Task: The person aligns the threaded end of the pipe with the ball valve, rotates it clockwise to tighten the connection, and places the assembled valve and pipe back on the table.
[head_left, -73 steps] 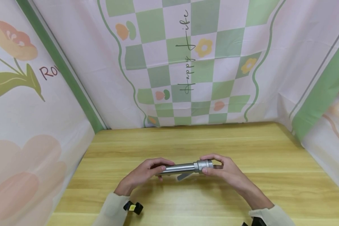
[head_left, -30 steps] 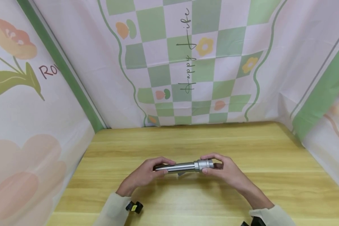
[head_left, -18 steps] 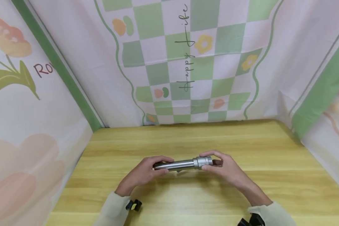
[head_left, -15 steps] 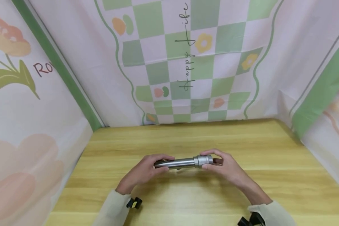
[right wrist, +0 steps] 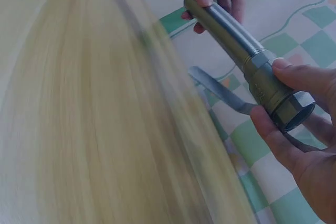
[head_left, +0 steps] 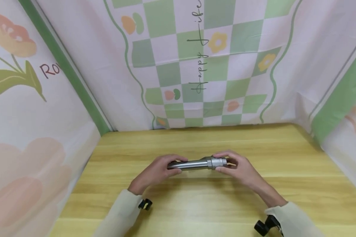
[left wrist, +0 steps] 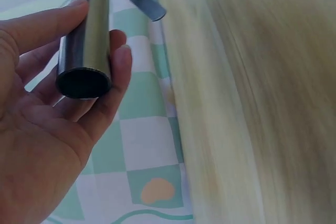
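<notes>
A straight shiny steel pipe point(head_left: 194, 164) is joined at its right end to a silver ball valve point(head_left: 216, 162). Both are held level above the table. My left hand point(head_left: 155, 171) grips the pipe near its free end, thumb on the near side and fingers over the far side. The left wrist view shows the hollow mouth of the pipe point(left wrist: 84, 80) between those fingers. My right hand point(head_left: 244, 171) holds the valve's body between thumb and fingers. A flat metal lever point(right wrist: 218, 88) sticks out from the valve in the right wrist view; most of it is hidden in the head view.
A wood-grain table point(head_left: 195, 204) lies under both hands. A green-and-white checked cloth point(head_left: 195, 65) hangs behind it, with printed cloth at both sides. Each sleeve carries a small black device, one at the left wrist point(head_left: 145, 204) and one at the right point(head_left: 267, 225).
The pipe and valve have turned about their length, so the lever that showed below the pipe has swung out of sight there. Both hands have moved slightly farther up in the head view.
</notes>
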A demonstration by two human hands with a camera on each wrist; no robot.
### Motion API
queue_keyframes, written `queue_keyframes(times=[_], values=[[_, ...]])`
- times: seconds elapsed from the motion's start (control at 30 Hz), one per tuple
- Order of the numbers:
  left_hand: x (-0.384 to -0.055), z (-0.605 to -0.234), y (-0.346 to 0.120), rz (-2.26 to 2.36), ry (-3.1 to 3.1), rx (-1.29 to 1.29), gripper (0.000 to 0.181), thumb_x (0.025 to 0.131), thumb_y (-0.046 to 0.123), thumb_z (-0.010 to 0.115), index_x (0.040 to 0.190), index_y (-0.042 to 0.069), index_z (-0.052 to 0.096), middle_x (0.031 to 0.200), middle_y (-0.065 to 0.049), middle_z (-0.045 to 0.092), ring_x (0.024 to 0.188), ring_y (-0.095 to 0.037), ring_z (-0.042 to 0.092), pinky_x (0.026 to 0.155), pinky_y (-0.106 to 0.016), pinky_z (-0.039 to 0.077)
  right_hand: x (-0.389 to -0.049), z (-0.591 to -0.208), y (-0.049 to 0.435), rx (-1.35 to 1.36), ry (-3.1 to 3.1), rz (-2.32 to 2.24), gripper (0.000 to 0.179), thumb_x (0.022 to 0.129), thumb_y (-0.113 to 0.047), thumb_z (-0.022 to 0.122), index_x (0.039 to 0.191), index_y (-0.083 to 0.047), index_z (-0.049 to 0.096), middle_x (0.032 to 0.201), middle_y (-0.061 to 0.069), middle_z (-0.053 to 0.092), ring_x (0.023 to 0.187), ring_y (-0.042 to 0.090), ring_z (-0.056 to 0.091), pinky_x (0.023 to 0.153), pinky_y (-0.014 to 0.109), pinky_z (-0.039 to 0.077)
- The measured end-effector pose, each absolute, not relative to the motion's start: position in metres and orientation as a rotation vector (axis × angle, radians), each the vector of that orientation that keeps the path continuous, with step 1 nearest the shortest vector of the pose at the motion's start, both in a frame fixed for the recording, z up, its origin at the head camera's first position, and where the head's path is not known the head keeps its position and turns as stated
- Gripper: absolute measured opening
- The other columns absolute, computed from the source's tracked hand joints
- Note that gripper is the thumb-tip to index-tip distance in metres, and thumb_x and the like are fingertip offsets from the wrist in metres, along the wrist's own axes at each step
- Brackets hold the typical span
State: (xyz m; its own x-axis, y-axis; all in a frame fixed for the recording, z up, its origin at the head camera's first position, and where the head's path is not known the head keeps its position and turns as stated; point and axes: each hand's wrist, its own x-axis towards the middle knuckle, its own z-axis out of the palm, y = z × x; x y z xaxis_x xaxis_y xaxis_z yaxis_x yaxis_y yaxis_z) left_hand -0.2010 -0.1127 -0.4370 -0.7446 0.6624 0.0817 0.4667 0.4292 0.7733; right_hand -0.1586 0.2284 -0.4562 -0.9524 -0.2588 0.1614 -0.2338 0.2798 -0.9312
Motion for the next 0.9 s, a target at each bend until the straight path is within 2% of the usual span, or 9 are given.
queue_keyframes(times=[0.23,0.37,0.57,0.73,0.9], values=[[-0.212,-0.440,-0.103,1.183,2.452,0.988,0.040,0.104,0.015,0.076,0.144,0.017,0.070,0.132,0.003,0.075,0.107,-0.011,0.067,0.093,-0.028,0.057,-0.166,-0.460,0.239,-0.602,2.608,-1.771,0.040,0.094,-0.006,0.085,0.132,-0.007,0.073,0.136,0.018,0.066,0.107,0.010,0.070,0.091,0.026,0.065],[-0.219,-0.442,-0.096,1.155,2.455,1.015,0.041,0.103,0.014,0.077,0.144,0.016,0.071,0.137,0.002,0.074,0.112,-0.011,0.067,0.098,-0.029,0.057,-0.169,-0.463,0.245,-0.707,2.679,-1.725,0.041,0.091,0.000,0.086,0.130,-0.007,0.074,0.135,0.018,0.068,0.107,0.006,0.069,0.090,0.025,0.065],[-0.229,-0.443,-0.084,1.076,2.524,1.038,0.044,0.102,0.011,0.077,0.144,0.020,0.070,0.145,0.002,0.071,0.123,-0.012,0.067,0.106,-0.034,0.057,-0.175,-0.465,0.251,-0.857,2.880,-1.515,0.046,0.088,0.001,0.088,0.129,-0.013,0.074,0.133,0.013,0.070,0.108,0.001,0.065,0.088,0.022,0.064],[-0.238,-0.448,-0.070,1.010,2.585,1.139,0.044,0.101,0.007,0.078,0.144,0.016,0.069,0.143,-0.003,0.072,0.129,-0.017,0.067,0.110,-0.036,0.057,-0.178,-0.466,0.259,-0.972,3.008,-1.375,0.050,0.085,0.004,0.090,0.129,-0.014,0.074,0.131,0.011,0.070,0.111,0.002,0.064,0.086,0.022,0.064],[-0.247,-0.454,-0.058,0.908,2.616,1.171,0.044,0.104,0.013,0.076,0.146,0.018,0.067,0.144,-0.001,0.070,0.131,-0.015,0.065,0.111,-0.033,0.055,-0.183,-0.472,0.269,-0.994,3.148,-1.230,0.052,0.081,0.000,0.093,0.128,-0.017,0.076,0.130,0.006,0.072,0.118,0.009,0.065,0.098,0.014,0.055]])
